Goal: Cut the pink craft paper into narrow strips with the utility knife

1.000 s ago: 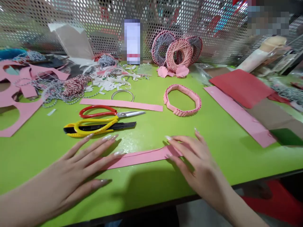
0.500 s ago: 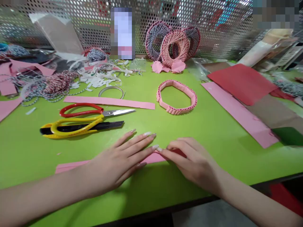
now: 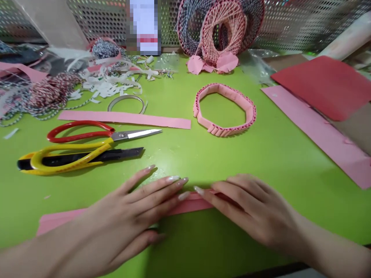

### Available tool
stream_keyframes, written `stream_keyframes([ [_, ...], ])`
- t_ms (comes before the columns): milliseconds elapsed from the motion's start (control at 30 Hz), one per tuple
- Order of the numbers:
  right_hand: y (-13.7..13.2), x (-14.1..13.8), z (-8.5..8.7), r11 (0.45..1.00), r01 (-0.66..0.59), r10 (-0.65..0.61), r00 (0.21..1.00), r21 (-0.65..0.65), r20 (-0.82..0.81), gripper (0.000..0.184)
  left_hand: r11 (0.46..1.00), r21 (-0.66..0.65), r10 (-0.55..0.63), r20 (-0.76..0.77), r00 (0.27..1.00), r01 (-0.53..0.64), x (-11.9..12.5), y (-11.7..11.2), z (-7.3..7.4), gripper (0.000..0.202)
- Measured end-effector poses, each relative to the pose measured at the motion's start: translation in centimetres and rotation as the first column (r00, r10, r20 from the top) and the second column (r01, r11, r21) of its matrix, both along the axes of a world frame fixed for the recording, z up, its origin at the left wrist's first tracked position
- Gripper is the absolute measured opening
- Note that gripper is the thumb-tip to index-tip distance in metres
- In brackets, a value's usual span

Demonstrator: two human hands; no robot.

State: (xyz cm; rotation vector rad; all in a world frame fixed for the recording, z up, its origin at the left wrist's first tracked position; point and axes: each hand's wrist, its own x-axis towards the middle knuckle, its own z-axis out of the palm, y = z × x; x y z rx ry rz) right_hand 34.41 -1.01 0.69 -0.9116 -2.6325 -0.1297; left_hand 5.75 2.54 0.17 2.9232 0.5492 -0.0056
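A folded pink paper strip [image 3: 191, 204] runs along the near part of the green table [image 3: 176, 148]. My left hand [image 3: 130, 210] lies flat across it, palm down with fingers spread and the thumb apart. Bent fingers of my right hand [image 3: 252, 206] grip the strip's right part, the index fingertip on its folded edge; the hand hides the strip's right end. Beyond my left hand are scissors [image 3: 123, 135] with red and yellow handles, resting over a yellow utility knife [image 3: 124, 154]. A pleated pink paper ring [image 3: 226, 130] stands beyond my right hand.
Another pink strip [image 3: 127, 118] lies behind the scissors, near a narrow tape roll [image 3: 110, 103]. Twisted cord [image 3: 52, 90] and white scraps [image 3: 107, 85] pile up at back left. String-wound rings [image 3: 207, 38] lean on the mesh. Red paper [image 3: 321, 87] and pink paper [image 3: 315, 135] lie right.
The view has moved closer and lower. My left thumb has swung away from the strip, and a small gap has opened between the fingertips of my two hands.
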Motion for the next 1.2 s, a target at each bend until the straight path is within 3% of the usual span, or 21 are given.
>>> stream_keyframes([
  [267, -0.4, -0.5, 0.3, 0.999, 0.049, -0.048, 0.999, -0.004, 0.025, 0.038, 1.0, 0.002, -0.005, 0.021, 1.0, 0.005, -0.3, -0.7, -0.6, 0.068],
  [933, -2.2, -1.1, -0.4, 0.987, 0.159, -0.159, 0.979, 0.012, 0.13, 0.041, 0.998, 0.05, 0.036, 0.024, 0.999, -0.037, 0.4, -1.2, 0.0, 0.066],
  [1200, -4.0, -3.1, -0.7, 0.945, 0.323, -0.318, 0.944, -0.052, 0.089, 0.043, 0.997, 0.057, 0.057, 0.051, 0.997, -0.06, -0.8, -1.0, 0.2, 0.066],
])
